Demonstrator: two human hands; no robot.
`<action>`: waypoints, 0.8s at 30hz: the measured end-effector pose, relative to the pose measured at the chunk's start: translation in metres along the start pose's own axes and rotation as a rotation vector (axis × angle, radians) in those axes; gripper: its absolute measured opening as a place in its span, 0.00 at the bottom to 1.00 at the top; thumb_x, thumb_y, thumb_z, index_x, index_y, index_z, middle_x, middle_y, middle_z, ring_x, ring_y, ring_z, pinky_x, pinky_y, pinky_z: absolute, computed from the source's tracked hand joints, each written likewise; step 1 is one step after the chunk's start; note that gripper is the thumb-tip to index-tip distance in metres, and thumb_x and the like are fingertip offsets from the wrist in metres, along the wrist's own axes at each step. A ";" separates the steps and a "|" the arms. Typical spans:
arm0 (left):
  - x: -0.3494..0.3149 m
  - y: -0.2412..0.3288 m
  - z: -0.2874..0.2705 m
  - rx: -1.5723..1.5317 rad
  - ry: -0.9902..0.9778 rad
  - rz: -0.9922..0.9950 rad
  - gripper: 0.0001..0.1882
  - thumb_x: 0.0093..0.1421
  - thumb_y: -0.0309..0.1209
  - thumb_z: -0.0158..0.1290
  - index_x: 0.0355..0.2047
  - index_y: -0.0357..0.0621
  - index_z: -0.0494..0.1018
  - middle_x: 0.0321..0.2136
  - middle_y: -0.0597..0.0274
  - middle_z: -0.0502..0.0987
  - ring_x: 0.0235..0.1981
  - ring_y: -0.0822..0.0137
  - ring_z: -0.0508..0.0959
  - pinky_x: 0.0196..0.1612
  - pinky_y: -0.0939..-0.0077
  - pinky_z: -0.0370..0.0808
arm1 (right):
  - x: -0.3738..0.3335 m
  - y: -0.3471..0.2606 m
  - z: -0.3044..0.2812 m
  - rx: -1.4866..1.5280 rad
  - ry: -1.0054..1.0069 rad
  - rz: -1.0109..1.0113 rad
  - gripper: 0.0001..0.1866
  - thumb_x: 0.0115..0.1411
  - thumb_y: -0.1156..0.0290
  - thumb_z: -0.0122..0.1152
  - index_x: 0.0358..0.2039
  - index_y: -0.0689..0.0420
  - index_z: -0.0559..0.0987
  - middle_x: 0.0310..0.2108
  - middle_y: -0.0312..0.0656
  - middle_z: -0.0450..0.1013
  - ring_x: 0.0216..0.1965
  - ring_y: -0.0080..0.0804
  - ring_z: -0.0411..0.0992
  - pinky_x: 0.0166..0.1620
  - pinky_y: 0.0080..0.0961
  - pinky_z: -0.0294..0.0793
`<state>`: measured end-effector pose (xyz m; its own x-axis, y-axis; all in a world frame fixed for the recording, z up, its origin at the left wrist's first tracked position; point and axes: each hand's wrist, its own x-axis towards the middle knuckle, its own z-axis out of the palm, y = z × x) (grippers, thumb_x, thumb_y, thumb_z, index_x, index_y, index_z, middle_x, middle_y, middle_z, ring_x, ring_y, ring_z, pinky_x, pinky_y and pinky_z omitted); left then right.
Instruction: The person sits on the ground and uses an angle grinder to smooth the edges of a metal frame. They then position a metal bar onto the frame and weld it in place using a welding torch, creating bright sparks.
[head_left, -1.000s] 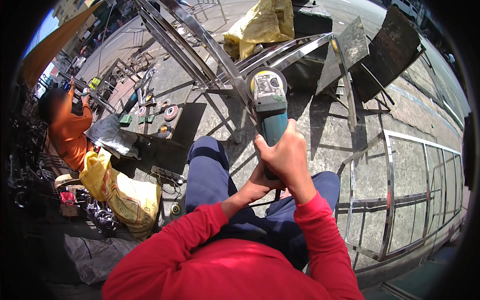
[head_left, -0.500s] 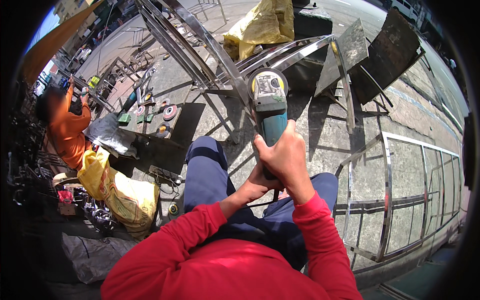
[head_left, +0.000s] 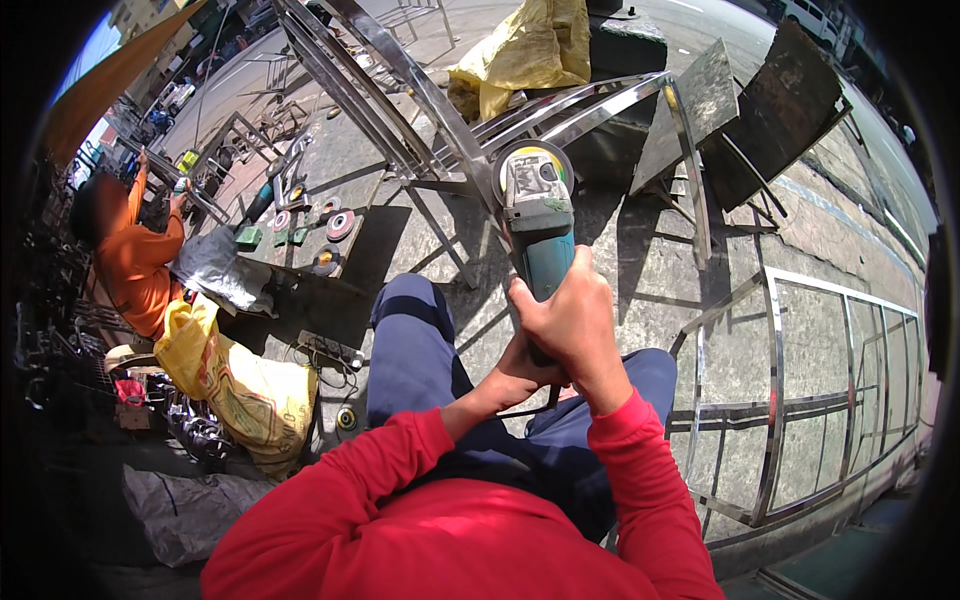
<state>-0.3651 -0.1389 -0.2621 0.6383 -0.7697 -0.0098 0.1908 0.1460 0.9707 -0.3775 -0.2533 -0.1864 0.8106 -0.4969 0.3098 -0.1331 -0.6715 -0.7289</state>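
Note:
Both of my hands are wrapped round a teal angle grinder (head_left: 548, 262) with a worn grey head and a yellow-and-dark disc. My right hand (head_left: 578, 325) closes over the body from above and the right. Lower down, my left hand (head_left: 520, 372) grips the rear end, its fingers partly hidden behind the tool. The disc lies at a shiny metal tube frame (head_left: 455, 125) standing in front of me; whether it touches the tube I cannot tell. A dark cord runs from the grinder's rear down between my knees.
At the right lies a welded tube frame (head_left: 775, 385). Dark metal sheets (head_left: 770, 105) lean at the far right. A yellow sack (head_left: 535, 55) sits beyond the grinder. Grinding discs (head_left: 340, 225) lie on a board at the left, near a person in orange (head_left: 145, 255) and a power strip (head_left: 330, 350).
The grinder's head has shifted very slightly left, and its body is tilted a little differently. Both hands keep their hold on it.

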 end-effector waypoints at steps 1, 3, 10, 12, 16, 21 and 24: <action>0.000 0.000 0.000 0.022 0.007 0.016 0.31 0.49 0.20 0.65 0.53 0.37 0.64 0.36 0.58 0.77 0.33 0.68 0.80 0.35 0.73 0.79 | 0.000 0.000 0.001 0.011 0.006 -0.001 0.31 0.49 0.56 0.69 0.35 0.72 0.66 0.21 0.63 0.74 0.26 0.61 0.77 0.30 0.46 0.78; 0.000 -0.001 -0.002 -0.017 0.010 0.001 0.31 0.49 0.20 0.65 0.53 0.37 0.64 0.36 0.58 0.77 0.34 0.68 0.80 0.35 0.73 0.79 | 0.000 -0.001 0.002 0.029 0.007 0.005 0.31 0.49 0.56 0.69 0.35 0.71 0.67 0.21 0.63 0.74 0.26 0.61 0.77 0.31 0.46 0.78; 0.001 -0.003 -0.006 -0.039 -0.025 -0.040 0.33 0.49 0.20 0.65 0.54 0.38 0.63 0.35 0.59 0.77 0.33 0.68 0.81 0.34 0.73 0.79 | 0.000 -0.003 0.000 0.023 0.019 0.025 0.30 0.50 0.56 0.69 0.35 0.71 0.67 0.22 0.64 0.74 0.27 0.61 0.77 0.31 0.47 0.78; 0.000 -0.003 -0.007 -0.074 -0.026 -0.058 0.33 0.50 0.20 0.65 0.54 0.38 0.63 0.35 0.59 0.77 0.33 0.68 0.81 0.34 0.73 0.79 | 0.000 -0.004 0.001 0.016 0.008 0.037 0.30 0.50 0.56 0.69 0.35 0.71 0.67 0.22 0.64 0.74 0.27 0.61 0.77 0.31 0.47 0.78; -0.003 -0.003 -0.007 -0.072 -0.030 -0.058 0.32 0.50 0.21 0.65 0.54 0.37 0.62 0.35 0.59 0.77 0.33 0.68 0.81 0.34 0.73 0.79 | -0.001 -0.004 0.002 0.015 0.032 0.042 0.30 0.49 0.55 0.69 0.35 0.71 0.67 0.22 0.63 0.74 0.26 0.61 0.77 0.31 0.47 0.78; -0.006 -0.001 -0.007 -0.099 0.017 -0.096 0.34 0.50 0.21 0.65 0.55 0.39 0.61 0.34 0.59 0.77 0.33 0.68 0.81 0.34 0.72 0.79 | -0.003 -0.005 0.004 0.033 0.015 0.053 0.31 0.49 0.55 0.70 0.35 0.71 0.67 0.22 0.64 0.74 0.27 0.62 0.77 0.31 0.47 0.78; -0.007 0.002 -0.009 -0.118 -0.002 -0.134 0.34 0.50 0.20 0.64 0.56 0.39 0.60 0.34 0.60 0.77 0.33 0.68 0.81 0.34 0.72 0.79 | -0.003 -0.005 0.005 0.024 0.015 0.066 0.31 0.49 0.55 0.70 0.35 0.72 0.67 0.22 0.64 0.74 0.27 0.63 0.77 0.32 0.47 0.78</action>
<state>-0.3624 -0.1275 -0.2624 0.5995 -0.7886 -0.1364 0.3603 0.1137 0.9259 -0.3767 -0.2458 -0.1867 0.7917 -0.5482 0.2696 -0.1721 -0.6236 -0.7626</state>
